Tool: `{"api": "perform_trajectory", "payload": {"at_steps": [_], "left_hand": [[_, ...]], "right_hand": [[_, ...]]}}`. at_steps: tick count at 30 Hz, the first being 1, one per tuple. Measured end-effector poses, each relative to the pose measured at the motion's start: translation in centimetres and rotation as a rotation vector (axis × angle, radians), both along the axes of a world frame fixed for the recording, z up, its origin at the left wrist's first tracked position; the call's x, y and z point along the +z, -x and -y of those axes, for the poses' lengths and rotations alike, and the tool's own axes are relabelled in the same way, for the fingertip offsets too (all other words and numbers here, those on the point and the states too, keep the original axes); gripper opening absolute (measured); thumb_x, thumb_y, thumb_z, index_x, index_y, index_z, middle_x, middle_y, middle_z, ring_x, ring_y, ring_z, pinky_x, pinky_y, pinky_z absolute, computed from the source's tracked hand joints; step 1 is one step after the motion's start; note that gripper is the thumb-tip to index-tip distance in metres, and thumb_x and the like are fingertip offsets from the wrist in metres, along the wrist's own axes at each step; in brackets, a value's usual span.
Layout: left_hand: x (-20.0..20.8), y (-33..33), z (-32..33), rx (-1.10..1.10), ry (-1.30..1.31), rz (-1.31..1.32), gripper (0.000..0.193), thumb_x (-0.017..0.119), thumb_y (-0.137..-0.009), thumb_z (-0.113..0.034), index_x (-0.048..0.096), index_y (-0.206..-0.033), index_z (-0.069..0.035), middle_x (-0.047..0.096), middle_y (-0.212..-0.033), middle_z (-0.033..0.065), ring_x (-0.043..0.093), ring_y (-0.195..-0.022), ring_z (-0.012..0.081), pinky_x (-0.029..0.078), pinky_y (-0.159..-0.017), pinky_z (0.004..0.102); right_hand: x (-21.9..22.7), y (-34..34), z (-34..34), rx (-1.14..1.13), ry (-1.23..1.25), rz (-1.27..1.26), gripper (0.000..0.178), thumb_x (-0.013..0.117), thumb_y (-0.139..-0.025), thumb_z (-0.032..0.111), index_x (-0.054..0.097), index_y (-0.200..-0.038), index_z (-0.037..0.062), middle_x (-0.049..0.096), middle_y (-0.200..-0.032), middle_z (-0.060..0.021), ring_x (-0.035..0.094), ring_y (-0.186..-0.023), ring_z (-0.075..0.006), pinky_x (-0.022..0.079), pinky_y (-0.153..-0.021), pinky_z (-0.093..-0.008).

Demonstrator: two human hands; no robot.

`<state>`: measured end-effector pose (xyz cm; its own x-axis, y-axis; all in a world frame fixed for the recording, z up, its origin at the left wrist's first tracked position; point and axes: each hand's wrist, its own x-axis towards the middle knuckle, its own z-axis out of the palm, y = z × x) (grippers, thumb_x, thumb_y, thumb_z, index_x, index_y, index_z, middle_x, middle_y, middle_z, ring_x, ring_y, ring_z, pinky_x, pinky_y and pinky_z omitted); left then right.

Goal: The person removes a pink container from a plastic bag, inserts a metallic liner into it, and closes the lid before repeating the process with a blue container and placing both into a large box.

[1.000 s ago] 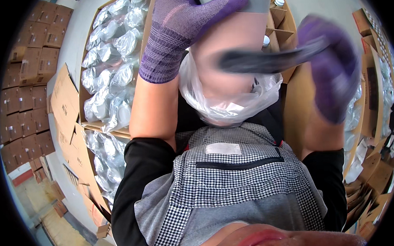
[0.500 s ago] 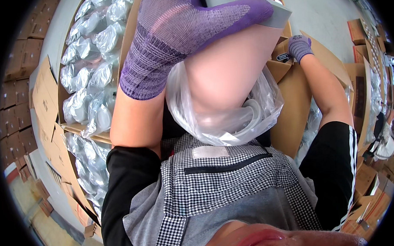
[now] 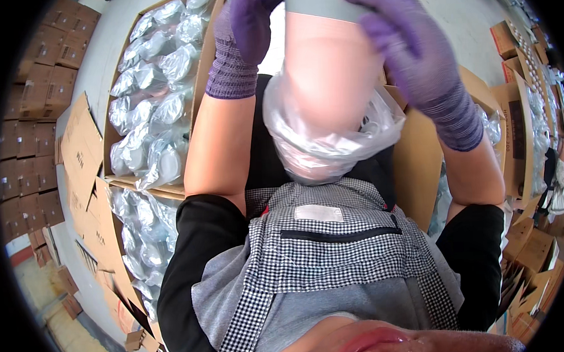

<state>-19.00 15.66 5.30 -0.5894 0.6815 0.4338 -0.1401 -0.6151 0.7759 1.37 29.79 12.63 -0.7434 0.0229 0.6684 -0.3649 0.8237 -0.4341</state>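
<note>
On the left, an opened cardboard flap [image 3: 82, 136] carries dark printed lettering, bent by the lens, and the side of a carton [image 3: 512, 146] on the right bears a line of dark characters. Small pale labels dot the stacked cartons [image 3: 32, 144] along the far left, too tiny to make out. A white patch [image 3: 319, 212] is sewn on the checked apron [image 3: 341, 261]; I can't read any writing on it.

Underfoot is a pale grey floor [image 3: 454, 30]. Left of the person stands an open box [image 3: 208, 60] packed with bagged clear pieces [image 3: 148, 75].

The 1 pale pink vessel [image 3: 331, 62] is in front of the person, above the lap, its grey rim [image 3: 326, 8] away from the body and its rounded lower end inside a clear plastic bag [image 3: 319, 159]. Both hands wear purple gloves. The left hand [image 3: 249, 31] is beside the rim; I can't tell whether it grips. The right hand [image 3: 408, 50], blurred, lies over the vessel's right edge with loosely bent fingers, its hold unclear.
</note>
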Motion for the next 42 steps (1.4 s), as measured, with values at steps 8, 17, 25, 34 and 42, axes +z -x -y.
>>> {"api": "perform_trajectory", "payload": {"at_steps": [8, 17, 25, 34, 42], "left_hand": [[4.5, -3.9, 1.4, -0.13, 0.263, -0.376, 0.073, 0.067, -0.091, -0.046, 0.052, -0.144, 0.001, 0.052, -0.149, 0.0151, 0.043, -0.141, 0.0268, 0.028, -0.12, 0.0396], [10.5, -7.8, 2.2, 0.423, 0.558, -1.034, 0.041, 0.087, -0.071, -0.038, 0.066, -0.078, -0.004, 0.063, -0.078, 0.0065, 0.058, -0.073, 0.017, 0.046, -0.07, 0.0319], [13.3, -9.3, 3.9, 0.363, 0.636, -0.947, 0.034, 0.082, -0.077, -0.029, 0.076, -0.091, 0.002, 0.063, -0.076, 0.0093, 0.061, -0.07, 0.018, 0.047, -0.065, 0.0314], [8.7, -6.3, 4.0, 0.205, 0.383, -0.644, 0.036, 0.084, -0.073, -0.018, 0.076, -0.099, 0.005, 0.06, -0.083, 0.0063, 0.058, -0.077, 0.0141, 0.043, -0.067, 0.0266], [10.3, -7.2, 4.9, 0.31, 0.391, -0.848, 0.036, 0.084, -0.075, -0.027, 0.078, -0.096, 0.001, 0.063, -0.082, 0.0082, 0.06, -0.076, 0.0158, 0.046, -0.068, 0.0288]], "right_hand": [[-2.7, -3.9, -8.3, 0.479, 0.9, 0.036, 0.038, 0.038, -0.11, 0.03, 0.053, -0.084, 0.0072, 0.051, -0.083, -0.0034, 0.04, -0.065, -0.0101, 0.039, -0.061, -0.0258], [-4.0, 3.5, -7.2, -0.373, 0.975, 0.063, 0.054, 0.056, -0.102, 0.053, 0.066, -0.09, 0.0017, 0.059, -0.077, 0.0, 0.054, -0.072, -0.01, 0.048, -0.068, -0.0274], [-4.3, -5.3, 4.7, -0.205, 0.72, 0.054, 0.022, 0.056, -0.103, 0.018, 0.057, -0.115, -0.0006, 0.06, -0.098, -0.005, 0.056, -0.081, -0.0103, 0.049, -0.076, -0.0274], [-5.2, -5.3, 6.3, -0.309, 0.484, 0.076, 0.028, 0.078, -0.089, 0.012, 0.061, -0.109, 0.0024, 0.06, -0.085, -0.0002, 0.055, -0.066, -0.0057, 0.045, -0.057, -0.0237], [-3.0, -4.3, 7.3, -0.335, 0.379, 0.123, 0.016, 0.077, -0.088, 0.015, 0.067, -0.089, 0.0031, 0.059, -0.074, -0.0013, 0.054, -0.059, -0.0093, 0.044, -0.056, -0.0263]]}}
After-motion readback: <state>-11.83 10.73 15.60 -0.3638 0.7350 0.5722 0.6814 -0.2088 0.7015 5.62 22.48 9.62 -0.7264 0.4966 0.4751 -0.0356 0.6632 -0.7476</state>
